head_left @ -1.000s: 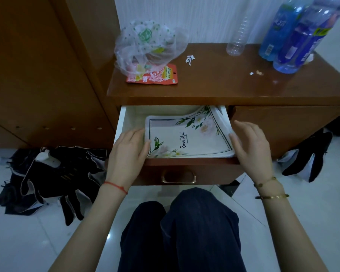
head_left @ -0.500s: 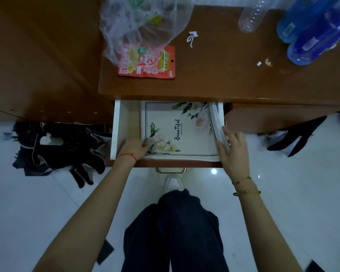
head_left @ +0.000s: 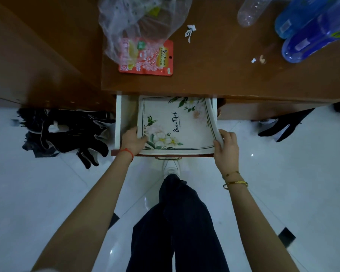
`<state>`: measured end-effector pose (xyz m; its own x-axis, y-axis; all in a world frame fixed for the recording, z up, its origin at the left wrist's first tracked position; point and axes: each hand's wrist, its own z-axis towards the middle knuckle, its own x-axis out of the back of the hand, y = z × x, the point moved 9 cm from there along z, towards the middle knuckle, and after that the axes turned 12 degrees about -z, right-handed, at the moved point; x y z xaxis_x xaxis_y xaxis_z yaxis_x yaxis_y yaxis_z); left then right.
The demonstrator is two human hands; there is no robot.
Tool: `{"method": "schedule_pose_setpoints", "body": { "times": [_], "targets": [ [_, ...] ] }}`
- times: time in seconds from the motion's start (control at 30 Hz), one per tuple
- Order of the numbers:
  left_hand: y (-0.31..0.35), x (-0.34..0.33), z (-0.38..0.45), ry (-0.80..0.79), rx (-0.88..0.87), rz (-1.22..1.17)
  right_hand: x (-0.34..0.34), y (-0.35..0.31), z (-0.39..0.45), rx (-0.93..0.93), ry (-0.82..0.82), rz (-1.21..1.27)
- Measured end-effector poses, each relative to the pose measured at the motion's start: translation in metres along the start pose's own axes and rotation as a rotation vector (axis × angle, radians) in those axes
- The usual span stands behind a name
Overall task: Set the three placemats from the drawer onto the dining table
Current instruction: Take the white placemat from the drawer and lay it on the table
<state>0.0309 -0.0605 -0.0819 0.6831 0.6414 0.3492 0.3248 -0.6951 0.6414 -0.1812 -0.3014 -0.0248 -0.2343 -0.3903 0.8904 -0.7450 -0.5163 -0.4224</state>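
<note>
A stack of white placemats [head_left: 177, 122] with a flower print and the word "Beautiful" lies in the open white drawer [head_left: 119, 118] of a brown cabinet. My left hand [head_left: 133, 140] grips the stack's near left corner, fingers tucked under it. My right hand [head_left: 226, 147] grips the near right edge, which curls up against the drawer side. How many mats are in the stack I cannot tell.
On the cabinet top [head_left: 224, 71] lie a clear plastic bag [head_left: 141, 22] over a red snack packet [head_left: 151, 59], a clear bottle [head_left: 251, 10] and two blue bottles [head_left: 310, 36]. Dark clothes [head_left: 67, 132] lie on the white floor at left, more [head_left: 283, 126] at right.
The view has risen and tilted down over the drawer. Both hands went from resting beside the mats to gripping the stack's near corners, and its right edge has lifted.
</note>
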Motion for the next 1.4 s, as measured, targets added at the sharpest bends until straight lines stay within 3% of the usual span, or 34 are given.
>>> {"method": "schedule_pose_setpoints", "body": {
  "times": [0.33, 0.87, 1.2, 1.4],
  "targets": [
    [0.013, 0.024, -0.110, 0.015, -0.034, -0.201, 0.060, -0.022, -0.070, -0.070, -0.133, 0.144],
    [0.139, 0.129, -0.428, -0.083, -0.471, -0.394, 0.309, -0.087, -0.282, -0.077, 0.004, 0.550],
    [0.185, 0.102, -0.518, -0.237, -0.688, -0.350, 0.374, -0.073, -0.362, -0.107, 0.206, 0.666],
    [0.207, 0.039, -0.541, -0.364, -0.733, -0.260, 0.403, -0.021, -0.408, -0.212, 0.353, 0.697]
  ]
}}
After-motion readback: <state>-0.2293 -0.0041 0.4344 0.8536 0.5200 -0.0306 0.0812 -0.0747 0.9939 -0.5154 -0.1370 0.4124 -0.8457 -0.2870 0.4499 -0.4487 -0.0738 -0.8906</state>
